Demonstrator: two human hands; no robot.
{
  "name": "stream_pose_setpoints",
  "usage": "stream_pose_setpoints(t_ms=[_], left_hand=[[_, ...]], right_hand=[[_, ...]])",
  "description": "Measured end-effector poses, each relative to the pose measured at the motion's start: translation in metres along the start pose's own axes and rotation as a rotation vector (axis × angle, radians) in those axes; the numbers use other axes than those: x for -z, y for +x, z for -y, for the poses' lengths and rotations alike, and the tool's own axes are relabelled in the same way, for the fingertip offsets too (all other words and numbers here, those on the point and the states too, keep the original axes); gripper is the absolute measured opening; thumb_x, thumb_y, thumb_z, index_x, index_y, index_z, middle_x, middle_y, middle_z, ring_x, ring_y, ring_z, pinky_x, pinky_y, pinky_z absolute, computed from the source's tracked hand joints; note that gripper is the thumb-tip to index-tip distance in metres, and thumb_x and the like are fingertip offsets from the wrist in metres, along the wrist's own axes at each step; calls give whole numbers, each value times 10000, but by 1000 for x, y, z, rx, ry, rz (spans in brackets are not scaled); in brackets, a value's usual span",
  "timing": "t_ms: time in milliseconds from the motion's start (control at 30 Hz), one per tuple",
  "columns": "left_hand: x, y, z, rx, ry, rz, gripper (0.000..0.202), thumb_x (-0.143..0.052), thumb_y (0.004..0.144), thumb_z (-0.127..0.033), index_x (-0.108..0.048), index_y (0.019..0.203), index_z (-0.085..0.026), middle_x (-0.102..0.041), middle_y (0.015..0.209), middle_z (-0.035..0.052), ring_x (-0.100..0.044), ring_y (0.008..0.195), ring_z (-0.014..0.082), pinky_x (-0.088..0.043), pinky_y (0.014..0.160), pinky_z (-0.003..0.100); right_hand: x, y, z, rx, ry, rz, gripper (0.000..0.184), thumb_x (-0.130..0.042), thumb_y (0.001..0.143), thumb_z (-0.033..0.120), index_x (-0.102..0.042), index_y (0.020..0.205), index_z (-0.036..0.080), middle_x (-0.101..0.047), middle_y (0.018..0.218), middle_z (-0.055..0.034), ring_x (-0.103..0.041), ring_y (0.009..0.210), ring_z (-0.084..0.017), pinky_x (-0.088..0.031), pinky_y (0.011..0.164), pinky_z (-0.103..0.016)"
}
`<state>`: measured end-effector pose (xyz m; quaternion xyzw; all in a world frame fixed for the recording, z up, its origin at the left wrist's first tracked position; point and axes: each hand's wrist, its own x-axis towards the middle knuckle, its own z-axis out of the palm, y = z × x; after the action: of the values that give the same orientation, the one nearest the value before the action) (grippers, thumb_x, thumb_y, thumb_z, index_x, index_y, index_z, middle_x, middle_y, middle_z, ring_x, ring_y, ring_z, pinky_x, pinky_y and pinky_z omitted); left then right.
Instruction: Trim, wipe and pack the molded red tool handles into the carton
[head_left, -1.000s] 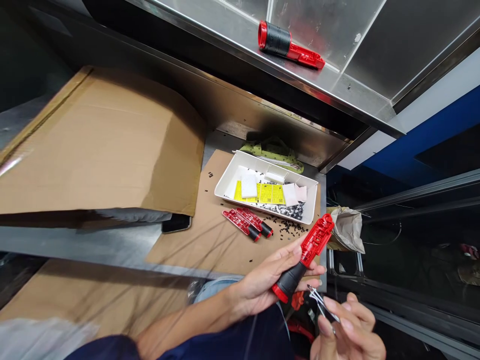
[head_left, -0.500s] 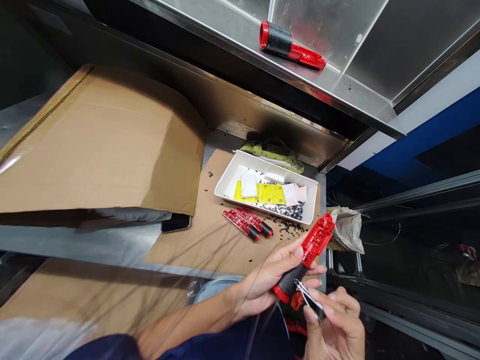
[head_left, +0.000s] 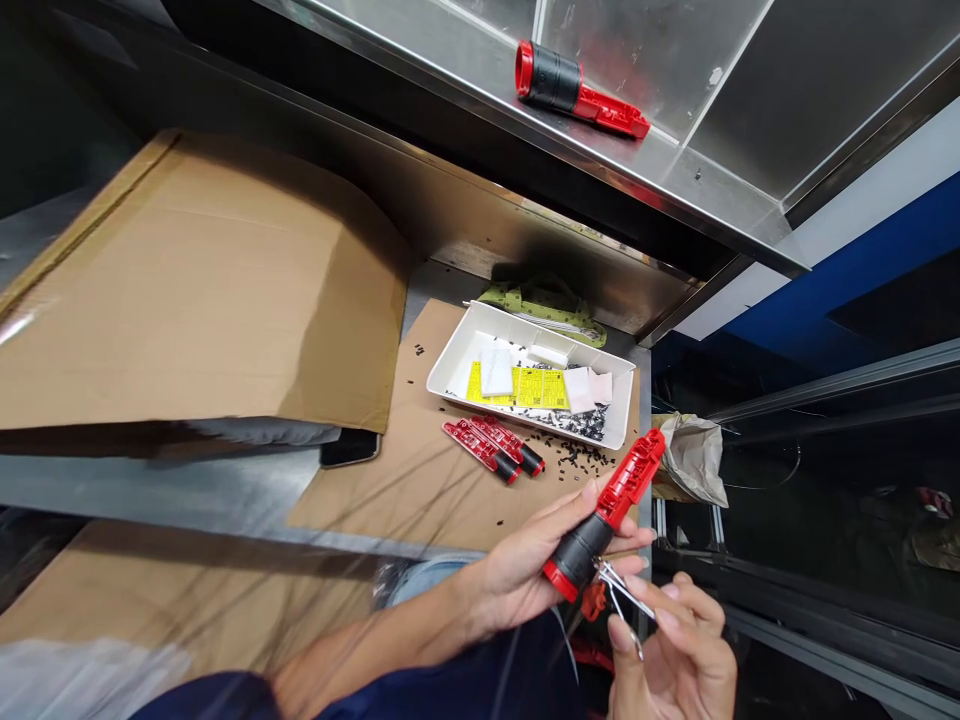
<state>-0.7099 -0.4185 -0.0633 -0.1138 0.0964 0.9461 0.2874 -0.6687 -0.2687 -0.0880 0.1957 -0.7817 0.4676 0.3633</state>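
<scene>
A cardboard mat (head_left: 390, 490) is laid under a white tray (head_left: 448, 362). A red-and-black housing (head_left: 604, 513) is clasped by the closed left hand (head_left: 525, 580) at the mat's near edge. Metal tweezers (head_left: 624, 602) are pinched by the right hand (head_left: 679, 665), tips at the housing's ringed end.

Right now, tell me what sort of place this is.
Likely a factory assembly bench: a steel shelf, a white tray of yellow labels and small black parts, and matching red-and-black tool housings.

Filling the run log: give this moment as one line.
left hand: holds red handle | right hand: holds metal clip at its thick end | white tray: behind
</scene>
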Motion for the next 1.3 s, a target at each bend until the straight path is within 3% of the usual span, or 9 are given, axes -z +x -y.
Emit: stream_pose_setpoints(t_ms=[267,467,733,867,1167,1300], left_hand=[[0,0,2,-1,20,-14,635,-774,796,-380,-544,1343,-155,-751,890,77,-695,1067,261,-556,911,374],[-1,1,1,-3,45,-18,522,-694,874,-353,-557,1341,-167,-749,908,90,-698,1057,254,-555,908,371],[-2,1,0,-7,18,-12,444,-725,845,-346,-632,1241,-165,-747,897,68,-697,1053,243,-539,962,386],[-1,0,1,-4,33,-10,506,-724,846,-363,-592,1304,-193,-744,894,56,-688,1072,251,-545,934,375],[0,2,2,26,62,5,531,-614,926,-363,-492,1420,-208,-752,967,96,-682,1083,244,-466,1023,423],[0,2,1,12,47,0,582,-649,906,-348,-469,1434,-184,-749,955,84,-677,1097,255,-454,1048,442]], right_hand=[[2,-2,0,14,-33,67,276,-771,769,136,-564,936,210,-746,810,-30,-562,876,-197,-431,936,-427],[1,-1,0,-11,29,-103,256,-740,806,137,-554,966,210,-718,771,-5,-540,840,-184,-394,986,-427],[5,0,1,-25,-3,59,319,-761,774,145,-553,1005,218,-734,839,-28,-534,897,-207,-398,969,-431],[6,-2,0,-4,-35,107,318,-758,772,114,-546,977,230,-744,826,-15,-530,865,-195,-385,989,-428],[4,1,5,-48,-67,-130,226,-714,838,211,-523,952,248,-672,725,7,-505,783,-208,-415,952,-487],[7,8,5,-27,-40,30,291,-748,798,177,-540,995,226,-710,795,-21,-530,866,-210,-415,946,-432]])
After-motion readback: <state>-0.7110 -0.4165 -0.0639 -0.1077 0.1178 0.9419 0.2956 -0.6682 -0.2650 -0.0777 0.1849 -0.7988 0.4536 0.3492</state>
